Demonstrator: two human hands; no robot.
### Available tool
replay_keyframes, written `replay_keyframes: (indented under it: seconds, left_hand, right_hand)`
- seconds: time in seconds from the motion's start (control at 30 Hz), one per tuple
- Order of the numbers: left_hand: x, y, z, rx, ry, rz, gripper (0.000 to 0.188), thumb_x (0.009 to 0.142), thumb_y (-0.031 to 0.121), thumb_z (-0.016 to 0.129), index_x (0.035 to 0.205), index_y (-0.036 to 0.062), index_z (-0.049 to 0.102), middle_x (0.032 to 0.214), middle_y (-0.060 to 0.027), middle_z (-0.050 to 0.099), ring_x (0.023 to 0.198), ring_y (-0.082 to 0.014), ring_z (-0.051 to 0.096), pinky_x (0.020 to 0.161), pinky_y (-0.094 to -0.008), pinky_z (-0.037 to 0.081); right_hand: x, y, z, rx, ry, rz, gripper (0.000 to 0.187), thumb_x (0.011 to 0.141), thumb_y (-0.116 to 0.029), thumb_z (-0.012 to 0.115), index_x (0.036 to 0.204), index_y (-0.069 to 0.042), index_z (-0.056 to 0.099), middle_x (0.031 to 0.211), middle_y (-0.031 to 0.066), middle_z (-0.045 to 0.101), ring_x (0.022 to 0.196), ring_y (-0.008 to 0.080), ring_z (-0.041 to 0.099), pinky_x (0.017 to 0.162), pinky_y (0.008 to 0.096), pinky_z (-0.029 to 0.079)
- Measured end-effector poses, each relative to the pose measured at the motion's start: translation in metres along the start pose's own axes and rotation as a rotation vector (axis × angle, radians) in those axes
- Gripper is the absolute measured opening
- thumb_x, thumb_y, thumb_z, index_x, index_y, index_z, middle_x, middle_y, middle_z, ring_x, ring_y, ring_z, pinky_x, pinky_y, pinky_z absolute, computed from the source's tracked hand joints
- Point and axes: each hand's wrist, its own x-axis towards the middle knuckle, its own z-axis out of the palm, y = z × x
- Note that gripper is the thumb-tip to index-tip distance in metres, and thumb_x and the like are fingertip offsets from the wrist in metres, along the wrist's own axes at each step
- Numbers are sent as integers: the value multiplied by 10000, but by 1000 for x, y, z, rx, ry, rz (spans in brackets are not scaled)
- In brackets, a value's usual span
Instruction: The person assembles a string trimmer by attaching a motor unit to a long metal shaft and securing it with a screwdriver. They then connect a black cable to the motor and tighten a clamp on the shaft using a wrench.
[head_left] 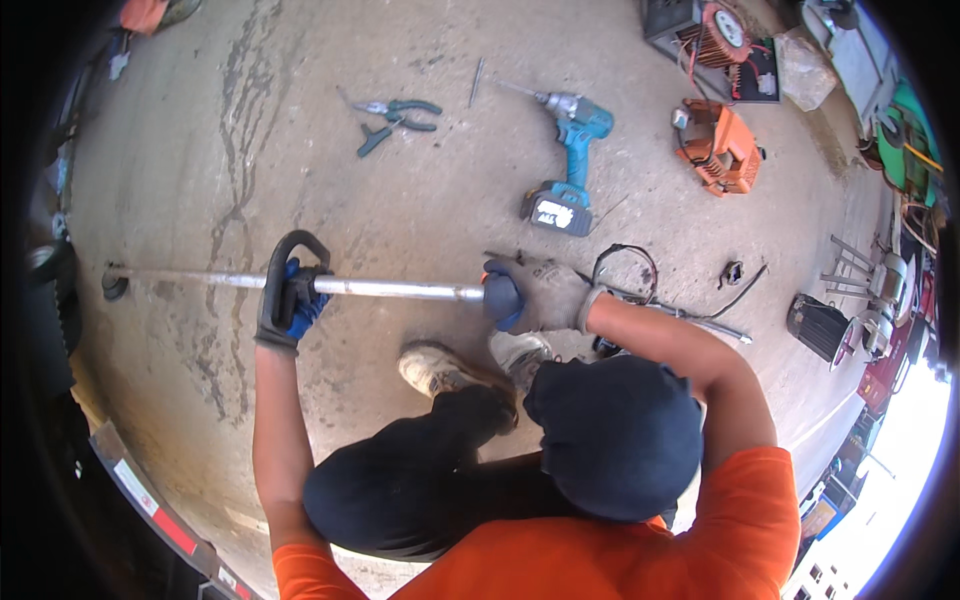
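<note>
A long metal shaft (400,289), like that of a brush cutter, lies crosswise before me, its far-left end at a dark round head (115,284). My left hand (302,308), in a blue and grey glove, is closed around the shaft beside a black loop handle (285,260) fixed to it. My right hand (540,295), in a grey and blue glove, wraps round the shaft's right end, where the fingers cover what joins it. A black cable (653,268) curves out beside the right glove, and a thin metal rod (715,326) extends right of the wrist.
Farther off on the concrete lie pliers (400,113), a thin steel pin (476,82) and a teal cordless drill (575,150). At the far right are an orange engine cover (728,148) and an engine part (718,35). My shoe (432,368) stands close below the shaft.
</note>
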Motion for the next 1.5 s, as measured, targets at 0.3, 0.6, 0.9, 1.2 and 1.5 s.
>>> replay_keyframes:
  seconds: [0.3, 0.6, 0.9, 1.2, 1.5]
  left_hand:
    - [-15, 12, 100, 58, -60, -104, 157, 914, 228, 631, 848, 90, 666, 919, -167, 710, 868, -296, 694, 873, -481, 581]
    - [-114, 36, 188, -132, -28, -324, 188, 898, 278, 647, 899, 101, 712, 1018, -175, 705, 1017, -361, 659, 940, -577, 525]
    - [-224, -38, 292, -73, 180, -702, 299, 936, 326, 609, 1063, 55, 623, 1024, -167, 677, 947, -353, 679, 815, -540, 599]
    - [-288, -50, 406, 56, 75, -697, 185, 872, 225, 664, 901, 42, 675, 884, -142, 710, 901, -350, 700, 819, -545, 602]
    - [-265, -36, 402, 104, -78, -685, 126, 853, 163, 657, 909, 56, 693, 921, -159, 717, 931, -345, 697, 884, -569, 573]
  right_hand:
    - [-77, 31, -90, -290, 47, 290, 366, 756, -256, 676, 1084, -104, 616, 925, 126, 687, 891, 330, 687, 778, 455, 528]
    - [-218, -76, -196, -461, 463, 254, 478, 622, -187, 751, 1087, -137, 653, 823, 56, 638, 768, 265, 628, 745, 395, 468]
    - [-434, -144, -193, -352, 403, 570, 419, 653, -168, 719, 1063, -131, 646, 827, 95, 631, 811, 285, 626, 804, 440, 456]
    - [-539, -185, -198, -315, 1023, 701, 504, 708, -153, 748, 1201, -101, 653, 1186, 147, 586, 1186, 329, 529, 1113, 549, 314]
    - [-556, -144, -142, 1540, 1305, 183, 598, 1015, -441, 500, 1404, 11, 467, 1261, 149, 630, 1148, 231, 624, 973, 390, 517]
